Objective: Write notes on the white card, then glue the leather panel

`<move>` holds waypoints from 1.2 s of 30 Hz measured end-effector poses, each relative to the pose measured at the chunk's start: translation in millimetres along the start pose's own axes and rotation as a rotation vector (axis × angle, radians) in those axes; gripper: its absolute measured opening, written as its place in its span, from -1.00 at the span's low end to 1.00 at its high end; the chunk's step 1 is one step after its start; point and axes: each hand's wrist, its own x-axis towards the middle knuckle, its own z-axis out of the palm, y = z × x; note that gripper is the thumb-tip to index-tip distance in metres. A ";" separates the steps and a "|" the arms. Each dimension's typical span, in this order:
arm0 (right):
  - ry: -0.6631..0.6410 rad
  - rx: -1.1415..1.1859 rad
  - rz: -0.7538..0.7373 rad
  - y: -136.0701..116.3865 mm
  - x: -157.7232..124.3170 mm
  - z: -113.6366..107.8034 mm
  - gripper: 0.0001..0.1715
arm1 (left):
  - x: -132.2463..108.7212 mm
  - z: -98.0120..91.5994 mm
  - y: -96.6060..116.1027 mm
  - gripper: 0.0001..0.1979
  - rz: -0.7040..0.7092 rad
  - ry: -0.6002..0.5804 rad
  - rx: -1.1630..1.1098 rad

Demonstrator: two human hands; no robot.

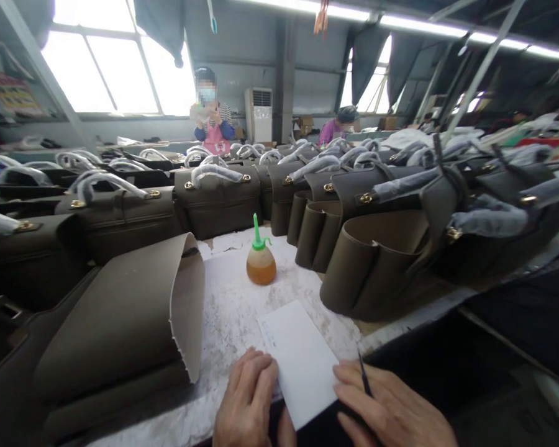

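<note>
A white rectangular card (300, 360), with faint writing along its upper left edge, lies tilted at the table's near edge. My left hand (246, 397) grips the card's left side, fingers bent, the thumb partly hidden at its lower edge. At the right side, the fingers of my right hand (386, 400) touch the card. Between those fingers is a thin dark pointed tool (364, 372); its lower part is hidden, and I cannot tell its exact kind. Beyond the card stands a round squeeze bottle (261, 267) of amber liquid with a green nozzle.
An unfinished dark leather bag (116, 316) lies at left, its raw edge facing the white-covered table (233, 316). An open bag body (372, 261) stands at right. Rows of handbags (218, 192) with wrapped handles fill the back. One masked person (214, 121) stands beyond; another bends right.
</note>
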 end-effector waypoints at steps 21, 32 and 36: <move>0.093 -0.073 -0.167 -3.5 -5.5 12.9 -0.65 | 4.1 -0.9 2.9 -0.62 0.063 0.061 -0.061; 0.041 -0.210 -0.213 -13.0 4.5 -14.9 -0.62 | -3.3 1.8 16.0 -0.67 0.244 0.126 0.092; 0.051 -0.224 -0.133 -13.5 -0.6 -23.2 -0.69 | -10.2 5.2 18.1 -0.74 0.233 0.197 0.164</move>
